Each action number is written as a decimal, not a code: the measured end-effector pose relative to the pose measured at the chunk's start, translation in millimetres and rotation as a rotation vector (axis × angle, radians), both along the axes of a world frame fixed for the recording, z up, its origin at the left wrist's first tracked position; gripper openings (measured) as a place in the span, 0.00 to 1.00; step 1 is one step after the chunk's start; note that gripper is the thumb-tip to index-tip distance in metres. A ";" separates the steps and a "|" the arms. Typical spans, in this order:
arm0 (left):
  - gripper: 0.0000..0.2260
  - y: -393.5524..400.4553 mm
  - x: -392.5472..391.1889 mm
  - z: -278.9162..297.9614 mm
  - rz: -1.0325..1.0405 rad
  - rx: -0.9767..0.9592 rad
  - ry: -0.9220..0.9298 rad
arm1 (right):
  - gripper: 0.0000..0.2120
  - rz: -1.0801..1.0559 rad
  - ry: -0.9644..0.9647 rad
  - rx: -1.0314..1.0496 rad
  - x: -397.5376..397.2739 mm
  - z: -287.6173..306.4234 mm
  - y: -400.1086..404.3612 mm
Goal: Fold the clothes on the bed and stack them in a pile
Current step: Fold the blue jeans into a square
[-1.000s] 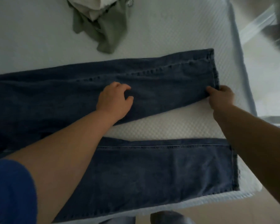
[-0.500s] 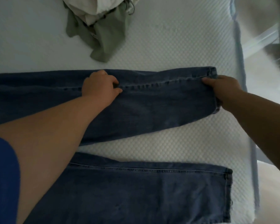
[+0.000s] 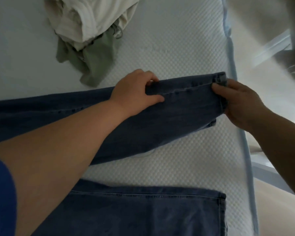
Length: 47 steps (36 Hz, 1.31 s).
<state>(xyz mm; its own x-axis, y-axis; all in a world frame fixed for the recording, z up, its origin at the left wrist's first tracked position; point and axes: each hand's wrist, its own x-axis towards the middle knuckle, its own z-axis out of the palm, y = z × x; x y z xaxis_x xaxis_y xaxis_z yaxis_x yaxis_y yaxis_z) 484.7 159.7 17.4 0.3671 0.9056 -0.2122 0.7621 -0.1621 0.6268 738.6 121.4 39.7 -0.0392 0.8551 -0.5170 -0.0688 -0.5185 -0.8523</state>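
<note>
Dark blue jeans [image 3: 182, 114] lie across the white mattress [image 3: 177, 53] with their two legs spread apart. My left hand [image 3: 134, 92] grips the far edge of the upper leg partway along it, fingers curled over the fabric. At that leg's cuff my right hand [image 3: 237, 103] pinches the hem, beside the bed's right edge. The upper leg is lifted slightly along its far edge. The lower leg [image 3: 143, 213] lies flat near the front of the view.
A crumpled heap of cream and sage-green clothes [image 3: 90, 36] sits at the back of the mattress. The bed's right edge with pale blue piping [image 3: 235, 77] runs top to bottom; floor lies beyond it.
Both hands moved from the upper leg's near side to its far edge and took hold of it. The leg's far edge is raised off the mattress. The view has shifted forward.
</note>
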 end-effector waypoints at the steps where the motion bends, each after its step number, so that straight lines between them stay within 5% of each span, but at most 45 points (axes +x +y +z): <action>1: 0.19 2.7 11.0 6.7 -0.027 0.009 -0.020 | 0.13 0.028 -0.008 0.020 -2.4 3.2 1.9; 8: 0.07 17.2 73.8 35.3 -0.075 0.000 -0.128 | 0.11 0.096 -0.021 0.122 -10.3 17.4 6.7; 21: 0.16 13.6 91.7 38.1 -0.152 -0.093 -0.109 | 0.13 0.161 0.061 0.065 -2.0 7.6 -11.7; 32: 0.10 1.0 99.1 24.5 -0.051 0.153 0.033 | 0.21 0.166 0.133 0.011 -10.1 -0.9 -16.0; 35: 0.10 11.5 96.9 29.5 -0.093 0.167 0.080 | 0.17 0.227 -0.002 -0.041 -5.1 -8.5 -20.1; 38: 0.11 24.5 93.4 37.8 -0.165 0.117 0.065 | 0.25 0.580 -0.518 -0.154 3.8 -18.8 -26.7; 40: 0.11 30.0 95.1 41.8 -0.225 0.042 0.053 | 0.22 0.684 -0.694 -0.193 6.7 -20.8 -32.3; 47: 0.12 43.3 118.5 41.4 -0.143 0.013 0.159 | 0.09 0.397 -0.529 -0.180 22.1 2.9 -51.0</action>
<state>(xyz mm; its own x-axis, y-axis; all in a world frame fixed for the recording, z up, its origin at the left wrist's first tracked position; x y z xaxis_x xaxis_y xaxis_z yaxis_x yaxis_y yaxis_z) 603.2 203.0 58.8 0.4549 0.8498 -0.2662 0.8200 -0.2831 0.4975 760.7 70.3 42.6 -0.0354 0.7272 -0.6855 0.5576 -0.5549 -0.6174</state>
